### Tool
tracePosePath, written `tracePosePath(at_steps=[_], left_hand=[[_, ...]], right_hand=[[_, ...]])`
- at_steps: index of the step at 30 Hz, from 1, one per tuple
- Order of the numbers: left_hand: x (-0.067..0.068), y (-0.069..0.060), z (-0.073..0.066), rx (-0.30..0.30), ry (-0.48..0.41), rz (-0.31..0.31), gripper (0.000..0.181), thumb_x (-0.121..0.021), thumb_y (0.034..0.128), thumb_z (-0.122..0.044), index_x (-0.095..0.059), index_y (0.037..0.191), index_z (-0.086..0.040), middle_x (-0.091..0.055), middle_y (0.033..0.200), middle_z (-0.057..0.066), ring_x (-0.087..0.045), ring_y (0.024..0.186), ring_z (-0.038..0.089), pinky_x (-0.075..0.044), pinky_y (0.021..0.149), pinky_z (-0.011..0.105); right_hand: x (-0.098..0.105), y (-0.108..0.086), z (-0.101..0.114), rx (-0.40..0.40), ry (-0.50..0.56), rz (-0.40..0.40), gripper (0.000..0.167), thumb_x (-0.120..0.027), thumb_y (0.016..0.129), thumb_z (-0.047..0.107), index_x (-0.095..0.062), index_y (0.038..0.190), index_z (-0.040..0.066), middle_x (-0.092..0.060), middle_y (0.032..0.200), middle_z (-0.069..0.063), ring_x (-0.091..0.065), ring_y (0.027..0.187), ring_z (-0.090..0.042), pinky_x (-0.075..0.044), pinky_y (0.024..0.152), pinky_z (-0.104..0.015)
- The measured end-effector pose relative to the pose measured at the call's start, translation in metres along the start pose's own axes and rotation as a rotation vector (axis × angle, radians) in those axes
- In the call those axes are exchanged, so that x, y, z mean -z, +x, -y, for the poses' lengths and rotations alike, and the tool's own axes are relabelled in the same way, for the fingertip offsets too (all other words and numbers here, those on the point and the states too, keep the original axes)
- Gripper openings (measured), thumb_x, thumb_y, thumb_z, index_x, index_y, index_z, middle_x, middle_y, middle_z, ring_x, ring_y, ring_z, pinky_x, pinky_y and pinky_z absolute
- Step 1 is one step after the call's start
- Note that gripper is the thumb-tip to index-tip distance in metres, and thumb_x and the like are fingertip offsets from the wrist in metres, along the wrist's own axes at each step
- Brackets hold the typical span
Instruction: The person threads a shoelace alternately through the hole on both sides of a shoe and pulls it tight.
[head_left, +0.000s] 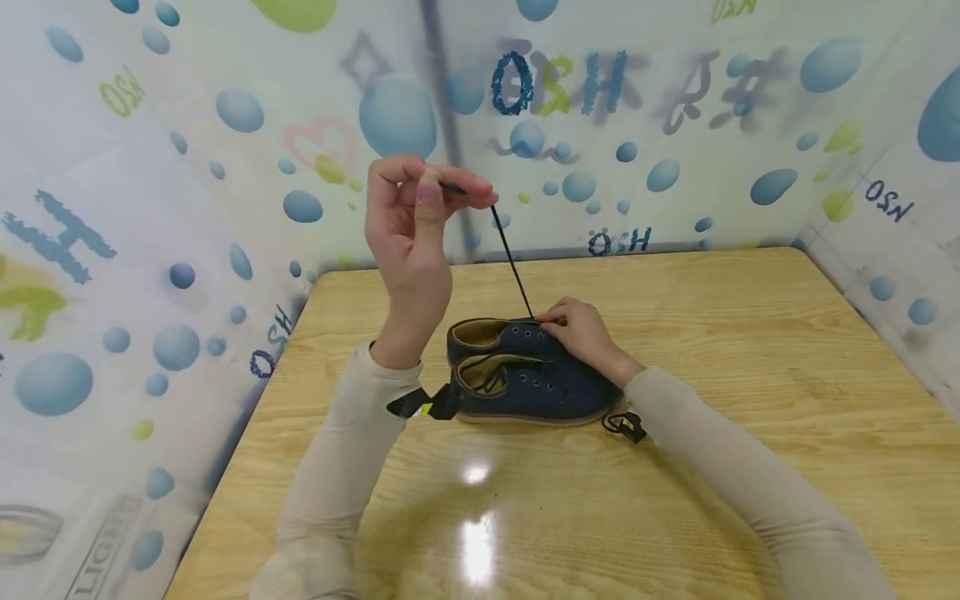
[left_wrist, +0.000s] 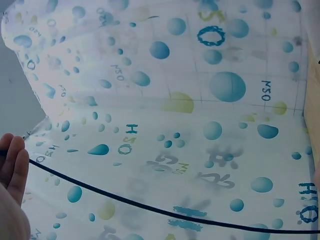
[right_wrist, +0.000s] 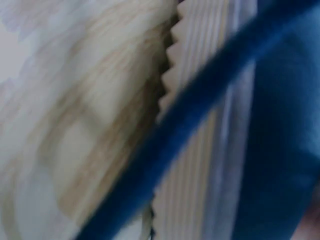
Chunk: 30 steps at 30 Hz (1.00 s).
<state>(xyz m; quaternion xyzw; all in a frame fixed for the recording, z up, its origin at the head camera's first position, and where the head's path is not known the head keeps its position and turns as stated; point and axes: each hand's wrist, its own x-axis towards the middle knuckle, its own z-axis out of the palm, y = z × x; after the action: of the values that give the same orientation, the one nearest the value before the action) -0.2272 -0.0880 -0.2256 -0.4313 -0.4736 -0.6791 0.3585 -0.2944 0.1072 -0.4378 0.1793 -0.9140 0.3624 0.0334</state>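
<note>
Two dark blue shoes with tan linings, a far shoe (head_left: 480, 333) and a near shoe (head_left: 540, 400), stand side by side, toes to the right. Raised high above them, the left hand (head_left: 412, 233) pinches a dark lace (head_left: 512, 260) that runs taut down to the far shoe's eyelets. The right hand (head_left: 585, 333) holds the far shoe near its eyelets with finger and thumb. In the left wrist view the lace (left_wrist: 125, 201) stretches from the left fingers (left_wrist: 15, 162). The right wrist view shows a blurred ridged sole edge (right_wrist: 192, 145) close up, with a lace across it.
The shoes stand on a light wooden table (head_left: 750, 350). Walls with blue and green drop patterns (head_left: 577, 187) rise behind the table and at both sides. A small black strap (head_left: 626, 427) lies by the near shoe's toe at the right sleeve.
</note>
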Motion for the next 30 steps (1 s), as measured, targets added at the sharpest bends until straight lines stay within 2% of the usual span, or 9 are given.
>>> tracePosePath(at_steps=[5,9,11,13,17,22,26,28,30], left_hand=[[0.002,-0.005,0.0,0.028,0.035,0.028,0.026,-0.054,0.1011,-0.032,-0.051,0.098,-0.006,-0.074,0.086,-0.004,-0.071,0.073,0.017,-0.059,0.073,0.038],[0.008,-0.015,0.007,0.083,0.081,0.09,0.039,-0.057,0.1002,-0.031,-0.051,0.097,0.008,-0.072,0.087,-0.008,-0.069,0.074,0.012,-0.058,0.073,0.032],[0.012,-0.021,0.011,0.106,0.115,0.13,0.043,-0.057,0.1008,-0.028,-0.049,0.098,0.014,-0.071,0.087,-0.004,-0.069,0.077,0.011,-0.059,0.075,0.031],[0.017,-0.026,0.014,0.122,0.172,0.183,0.038,-0.055,0.1018,-0.021,-0.048,0.101,0.017,-0.071,0.088,0.006,-0.07,0.081,0.009,-0.059,0.077,0.032],[0.026,-0.036,0.023,0.135,0.3,0.29,0.013,-0.054,0.099,0.0,-0.054,0.103,0.012,-0.068,0.094,0.025,-0.072,0.088,0.014,-0.06,0.081,0.035],[0.029,-0.049,0.037,0.174,0.407,0.367,0.006,-0.06,0.0936,0.006,-0.063,0.099,0.005,-0.064,0.106,0.02,-0.068,0.086,0.021,-0.059,0.079,0.03],[0.025,-0.057,0.041,0.249,0.35,0.406,0.006,-0.061,0.0944,0.003,-0.066,0.098,0.003,-0.059,0.11,0.018,-0.066,0.093,0.019,-0.058,0.083,0.028],[0.022,-0.057,0.039,0.252,0.295,0.412,0.006,-0.061,0.0943,0.003,-0.065,0.099,0.004,-0.059,0.109,0.019,-0.067,0.096,0.021,-0.058,0.085,0.031],[0.019,-0.054,0.036,0.225,0.288,0.416,0.007,-0.062,0.0936,0.003,-0.065,0.099,0.003,-0.062,0.108,0.019,-0.068,0.096,0.021,-0.059,0.086,0.033]], right_hand=[[0.001,-0.001,0.002,0.002,0.007,-0.006,0.023,-0.066,0.095,0.013,-0.075,0.115,0.008,-0.068,0.108,-0.013,-0.068,0.098,-0.03,-0.056,0.087,-0.045],[0.003,-0.001,0.002,-0.003,0.006,0.013,0.024,-0.065,0.096,0.013,-0.073,0.118,0.009,-0.067,0.11,-0.013,-0.067,0.099,-0.031,-0.055,0.089,-0.046],[0.004,-0.001,0.002,-0.014,0.012,0.03,0.025,-0.063,0.097,0.013,-0.072,0.12,0.009,-0.067,0.112,-0.013,-0.066,0.1,-0.031,-0.054,0.09,-0.047],[0.006,-0.001,0.004,-0.028,0.033,0.039,0.026,-0.062,0.097,0.012,-0.071,0.122,0.009,-0.066,0.115,-0.014,-0.066,0.103,-0.032,-0.053,0.091,-0.048],[0.011,-0.003,0.012,-0.05,0.094,0.011,0.026,-0.059,0.099,0.013,-0.069,0.123,0.007,-0.065,0.118,-0.016,-0.065,0.103,-0.033,-0.053,0.09,-0.048],[0.019,-0.003,0.029,-0.006,0.198,-0.108,0.022,-0.057,0.101,0.019,-0.071,0.114,0.007,-0.07,0.109,-0.013,-0.065,0.091,-0.029,-0.053,0.08,-0.035],[0.029,-0.003,0.046,0.055,0.315,-0.171,0.024,-0.056,0.102,0.024,-0.07,0.111,0.006,-0.07,0.103,-0.013,-0.066,0.084,-0.03,-0.052,0.073,-0.029],[0.034,-0.003,0.052,0.072,0.325,-0.158,0.025,-0.056,0.102,0.025,-0.069,0.112,0.006,-0.07,0.103,-0.014,-0.066,0.086,-0.031,-0.053,0.077,-0.032],[0.037,-0.004,0.055,0.061,0.298,-0.104,0.024,-0.057,0.102,0.023,-0.069,0.112,0.006,-0.07,0.105,-0.015,-0.065,0.091,-0.031,-0.053,0.082,-0.038]])
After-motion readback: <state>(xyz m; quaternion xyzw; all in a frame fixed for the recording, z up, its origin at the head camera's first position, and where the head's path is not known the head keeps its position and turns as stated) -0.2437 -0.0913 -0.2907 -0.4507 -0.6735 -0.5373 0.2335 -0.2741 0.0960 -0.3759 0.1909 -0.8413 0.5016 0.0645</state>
